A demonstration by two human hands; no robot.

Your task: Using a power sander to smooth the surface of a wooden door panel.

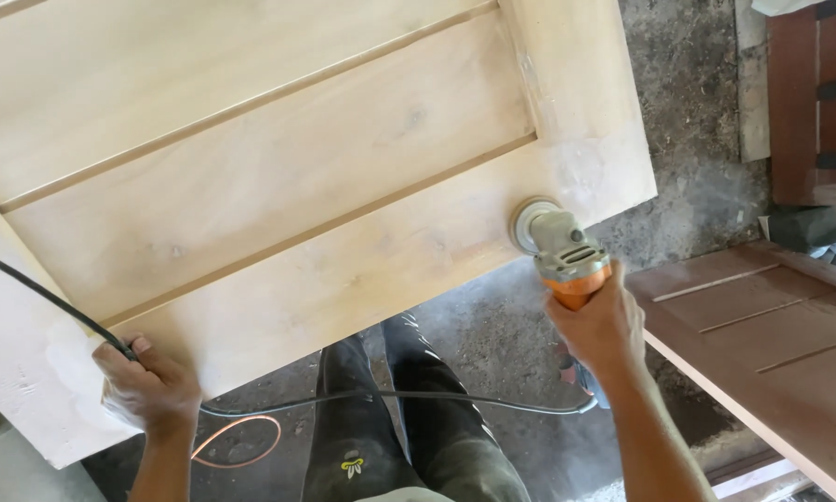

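— Down at the near left edge of the pale wooden door panel (pixel 278 177), the left hand (pixel 148 389) is clamped on: fingers curled over the lip, gripping both the wood and the black power cable (pixel 37 290) that runs under the thumb.

— And the arm?

— Forearm comes straight up from below, wrist bent in. The cable loops off past dark trousers (pixel 390 418) toward the right.

— Over to the right side now?

— Right hand (pixel 601 325), arm stretched up and forward, fingers wrapped tight round the orange body of an angle grinder (pixel 559 249). Its grey head and round disc sit flat on the panel's lower right corner, close to the edge, with pale dust around it.

— Anything further right?

— A reddish-brown grooved door (pixel 762 325) lying just beside that wrist, another dark red one (pixel 813 102) upright at top right, grey concrete floor (pixel 697 121) between. No labels I can make out.
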